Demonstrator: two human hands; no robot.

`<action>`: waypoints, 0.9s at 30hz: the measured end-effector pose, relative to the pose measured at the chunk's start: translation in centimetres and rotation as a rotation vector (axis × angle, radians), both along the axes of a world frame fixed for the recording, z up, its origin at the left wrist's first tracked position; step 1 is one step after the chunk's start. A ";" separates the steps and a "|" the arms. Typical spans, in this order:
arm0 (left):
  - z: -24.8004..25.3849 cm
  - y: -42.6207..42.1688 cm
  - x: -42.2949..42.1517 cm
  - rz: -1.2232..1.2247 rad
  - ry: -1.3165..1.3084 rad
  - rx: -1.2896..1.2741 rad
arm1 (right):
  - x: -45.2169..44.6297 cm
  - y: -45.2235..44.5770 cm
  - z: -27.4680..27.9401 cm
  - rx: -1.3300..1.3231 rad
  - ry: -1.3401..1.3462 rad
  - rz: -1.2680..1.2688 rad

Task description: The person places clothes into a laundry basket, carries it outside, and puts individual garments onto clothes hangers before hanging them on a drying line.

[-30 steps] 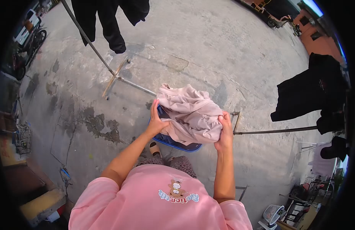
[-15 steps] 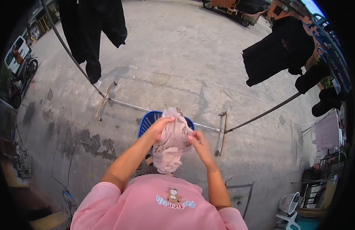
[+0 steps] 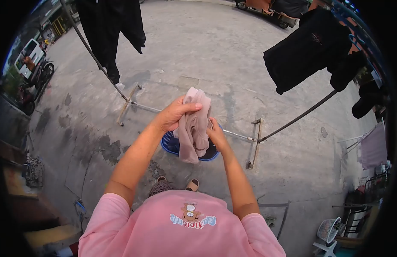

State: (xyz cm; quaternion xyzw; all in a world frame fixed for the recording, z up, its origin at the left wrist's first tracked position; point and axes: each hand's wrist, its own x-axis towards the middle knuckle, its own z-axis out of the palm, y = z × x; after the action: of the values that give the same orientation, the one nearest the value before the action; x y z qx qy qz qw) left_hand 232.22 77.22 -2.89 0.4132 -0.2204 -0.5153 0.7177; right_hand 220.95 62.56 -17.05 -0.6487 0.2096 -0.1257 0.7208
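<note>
A pale pinkish-beige garment point(image 3: 194, 132) hangs bunched and folded between my two hands, its exact kind not clear. My left hand point(image 3: 176, 115) grips its upper left edge, thumb laid across the cloth. Lower down on the right side, my right hand point(image 3: 215, 136) has its fingers closed on the fabric. Beneath the garment, a blue plastic basket point(image 3: 210, 158) stands on the ground with dark cloth inside, partly covered from sight.
A metal drying rack point(image 3: 142, 107) spans the ground just beyond the basket. Black trousers point(image 3: 110, 34) hang at the left, a black shirt point(image 3: 303, 51) at the right. Blue hangers point(image 3: 357, 38) cluster at upper right; a white basket point(image 3: 328, 230) sits at lower right.
Both hands have raised the garment higher and farther from my body. It hangs longer and narrower now, and more of the basket's front shows.
</note>
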 end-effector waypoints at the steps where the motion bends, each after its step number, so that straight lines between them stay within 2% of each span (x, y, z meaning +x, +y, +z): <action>1: 0.5 0.2 0.4 -0.005 -0.019 0.001 | 0.6 -0.2 -0.4 -0.047 0.103 0.021; 2: 1.0 0.5 0.6 0.043 -0.075 0.034 | 1.6 -0.7 -0.7 0.114 0.099 -0.064; 3: 1.0 0.9 1.4 0.044 -0.078 0.039 | 2.0 -1.6 -0.4 0.041 0.101 -0.114; 5: 0.2 2.4 3.8 0.158 -0.382 0.377 | 2.3 -3.0 1.1 -0.009 0.095 -0.225; 6: -0.5 3.2 4.8 0.125 -0.337 0.448 | 2.5 -2.8 1.5 -0.005 0.096 -0.230; 7: -2.2 3.8 5.5 0.121 -0.337 0.446 | 2.9 -2.7 2.2 -0.218 0.043 -0.216; 8: -4.6 4.3 6.2 0.252 -0.608 0.567 | 3.1 -2.5 2.9 -0.435 -0.010 -0.199; 9: -6.5 4.8 6.8 0.390 -0.878 0.682 | 3.2 -1.8 4.4 -0.442 -0.011 -0.198; 10: -7.6 5.3 7.4 0.402 -1.013 0.824 | 3.3 -0.5 6.3 -0.471 -0.056 -0.161; 13: -9.2 6.5 7.8 0.485 -1.092 0.751 | 4.3 0.3 7.0 -0.552 -0.153 -0.035; 14: -8.6 6.9 7.9 0.404 -0.971 0.734 | 4.0 0.1 7.4 -0.503 -0.019 0.134; 15: -8.0 7.2 8.0 0.409 -0.975 0.724 | 3.7 0.0 7.7 -0.452 0.114 0.295; 16: -7.4 7.6 8.1 0.277 -0.855 0.668 | 3.3 0.0 7.9 -0.346 0.165 0.319; 17: -6.9 7.8 8.0 0.144 -0.736 0.609 | 3.0 -0.2 7.8 -0.355 0.164 0.308; 19: -7.3 7.6 8.7 0.062 -0.776 0.555 | 2.6 -0.8 7.3 -0.149 0.247 0.330; 21: -7.6 7.1 9.3 -0.081 -1.045 0.489 | 1.9 -0.6 7.6 -0.171 0.207 0.237; 23: -7.6 6.5 9.5 -0.031 -1.003 0.486 | 1.4 -1.2 7.2 -0.114 0.209 0.025; 25: -7.2 6.1 10.0 0.024 -0.966 0.490 | 0.9 -2.1 5.3 -0.222 0.170 -0.063; 26: -6.7 5.8 9.9 0.017 -0.975 0.474 | 0.6 -1.6 5.4 -0.542 0.218 -0.183; 27: -6.4 5.5 9.8 -0.070 -1.075 0.344 | 0.3 -1.0 5.6 -0.858 0.271 -0.307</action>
State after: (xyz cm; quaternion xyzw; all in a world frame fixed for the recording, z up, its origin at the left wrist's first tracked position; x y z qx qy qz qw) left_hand 242.02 82.76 -9.25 0.7211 -0.4813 -0.2846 0.4092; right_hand 221.29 61.54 -11.44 -0.8600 0.3241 -0.2203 0.3269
